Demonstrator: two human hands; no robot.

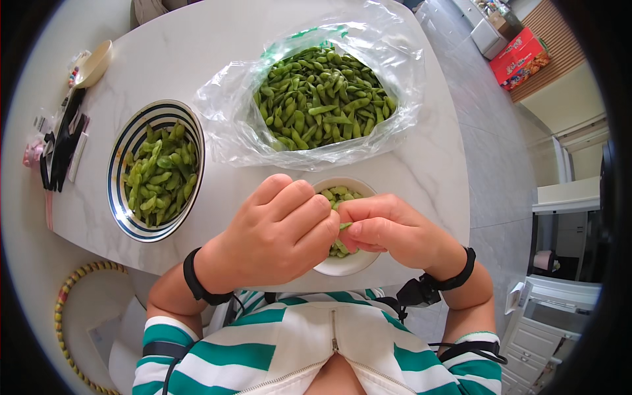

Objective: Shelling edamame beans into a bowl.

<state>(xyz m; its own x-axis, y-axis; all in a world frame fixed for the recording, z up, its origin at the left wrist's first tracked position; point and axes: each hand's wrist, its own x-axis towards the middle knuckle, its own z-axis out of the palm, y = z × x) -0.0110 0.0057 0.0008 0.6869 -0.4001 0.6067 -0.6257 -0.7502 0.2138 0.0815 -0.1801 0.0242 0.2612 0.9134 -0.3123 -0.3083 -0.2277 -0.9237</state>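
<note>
My right hand [395,224] pinches a green soybean pod [345,225] between thumb and fingers. My left hand [281,232] is curled against the other end of that pod, and its fingertips are hidden behind the knuckles. Both hands are over a small white bowl [348,269], which holds shelled green soybeans [340,193] and is partly covered by them. Beyond the hands, a clear plastic bag [306,159] lies spread around a large heap of unshelled soybean pods [326,98]. To the left, a blue-striped bowl [118,197] contains more green pods [163,173].
The white marble-patterned table [153,74] has a curved edge. Along its left side are a cream-coloured bowl [95,64] and a black strap-like item [66,143]. A yellow-brown ringed hoop [60,316] is at lower left. A red printed box [519,58] stands beyond the table at right.
</note>
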